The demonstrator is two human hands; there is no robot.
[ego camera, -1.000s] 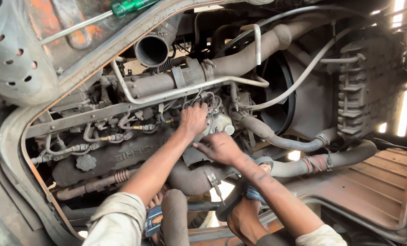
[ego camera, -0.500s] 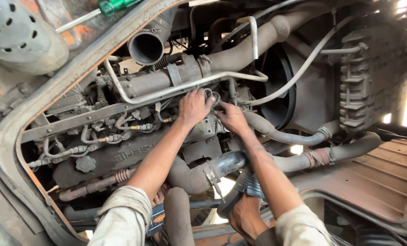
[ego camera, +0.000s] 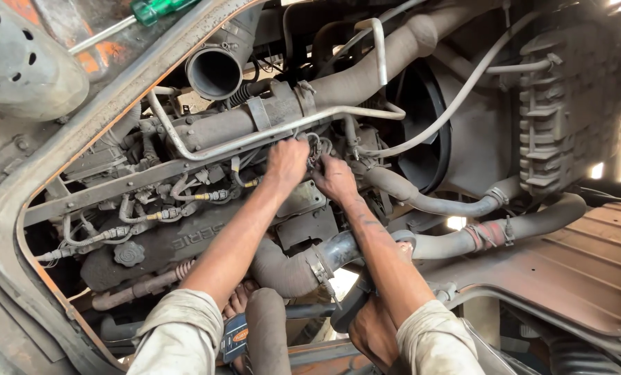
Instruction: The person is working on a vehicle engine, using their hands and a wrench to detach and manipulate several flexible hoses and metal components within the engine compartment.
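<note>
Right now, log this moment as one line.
left hand: on wiring cluster | right hand: same cluster, beside left | setting: dusty engine | screwdriver: lying on frame

Engine bay, access and obstructions.

- Left hand [ego camera: 287, 161] and right hand [ego camera: 334, 178]: side by side in a tight pocket among wires, just under the thin metal pipe [ego camera: 255, 136] that crosses above them.
- Far side: thick dusty hose [ego camera: 366, 73] and open round duct [ego camera: 214, 72] close off the top.
- Right: fan [ego camera: 421, 132] and curved hose [ego camera: 428, 201] stand close.
- Near side: fat hose [ego camera: 290, 267] with clamp lies under both forearms.
- Left: crowded small tubes and the flat bar [ego camera: 116, 191].
- Open passage: the gap between the forearms; lit opening below the red-banded hose [ego camera: 487, 235].
</note>
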